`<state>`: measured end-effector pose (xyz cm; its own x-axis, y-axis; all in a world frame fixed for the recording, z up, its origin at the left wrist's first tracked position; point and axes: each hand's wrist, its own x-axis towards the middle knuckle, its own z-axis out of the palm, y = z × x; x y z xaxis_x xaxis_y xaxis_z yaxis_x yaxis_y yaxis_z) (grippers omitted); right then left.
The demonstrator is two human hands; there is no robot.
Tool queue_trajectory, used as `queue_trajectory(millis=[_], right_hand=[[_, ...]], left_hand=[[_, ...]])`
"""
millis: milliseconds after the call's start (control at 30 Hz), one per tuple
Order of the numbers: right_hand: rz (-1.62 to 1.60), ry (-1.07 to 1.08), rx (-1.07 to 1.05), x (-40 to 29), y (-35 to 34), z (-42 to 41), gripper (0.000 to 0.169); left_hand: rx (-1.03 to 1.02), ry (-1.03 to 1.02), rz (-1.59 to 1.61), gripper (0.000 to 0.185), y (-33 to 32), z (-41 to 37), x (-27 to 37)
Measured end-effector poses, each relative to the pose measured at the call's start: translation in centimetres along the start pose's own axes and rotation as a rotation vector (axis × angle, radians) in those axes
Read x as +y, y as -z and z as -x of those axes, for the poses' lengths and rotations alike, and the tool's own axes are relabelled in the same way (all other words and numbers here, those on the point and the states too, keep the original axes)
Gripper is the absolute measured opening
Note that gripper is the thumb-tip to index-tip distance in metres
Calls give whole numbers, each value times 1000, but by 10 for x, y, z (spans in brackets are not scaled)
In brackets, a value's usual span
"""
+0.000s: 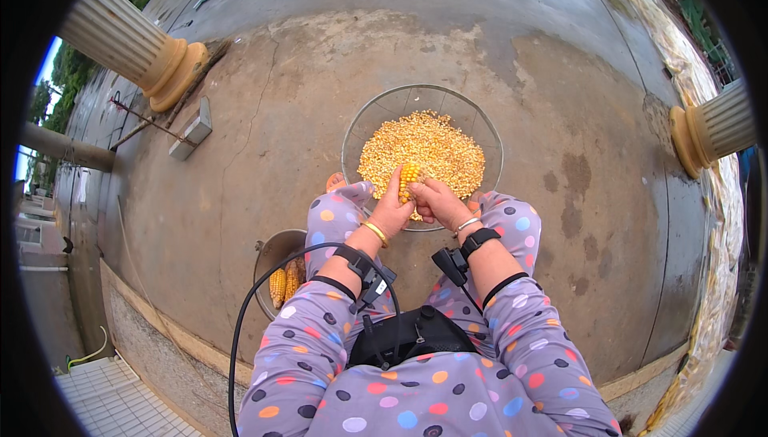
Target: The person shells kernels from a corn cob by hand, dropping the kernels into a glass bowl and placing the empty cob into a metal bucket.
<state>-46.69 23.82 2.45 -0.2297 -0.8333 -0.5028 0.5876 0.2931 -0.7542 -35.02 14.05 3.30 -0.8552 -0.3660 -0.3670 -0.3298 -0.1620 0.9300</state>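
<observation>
Between both hands I see a yellow corn cob (409, 181), upright, with kernels on the side facing me. My left hand (391, 207) is closed around its left side and lower end. My right hand (437, 200) presses against its right side with the fingertips; part of the cob is hidden there. Both hands are over the near part of a round wire-mesh basket (497, 137), which holds a broad heap of loose corn kernels (423, 146). At my left knee stands a metal bucket (261, 293) with several corn cobs (277, 287) in it, partly hidden by my leg and sleeve.
A black cable (237, 341) loops from my left wrist past the bucket. On the concrete floor (300, 89) a grey block (192, 131) and a long stick lie near the fluted column (129, 41) at left. Another column (714, 131) and plastic sheeting (723, 209) are at right.
</observation>
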Motion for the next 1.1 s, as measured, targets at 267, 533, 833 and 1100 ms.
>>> queue_trajectory(millis=[267, 533, 833, 1100], right_hand=[[-151, -34, 21, 1, -4, -2, 28], [-8, 40, 38, -1, -5, 0, 27], [-156, -12, 77, 0, -3, -3, 37], [-4, 64, 145, 5, 0, -5, 41]], left_hand=[[215, -442, -402, 76, -2, -5, -23], [90, -189, -137, 76, -1, -6, -14], [157, -289, -284, 77, -5, -2, -9], [117, -260, -284, 77, -7, -5, -14]])
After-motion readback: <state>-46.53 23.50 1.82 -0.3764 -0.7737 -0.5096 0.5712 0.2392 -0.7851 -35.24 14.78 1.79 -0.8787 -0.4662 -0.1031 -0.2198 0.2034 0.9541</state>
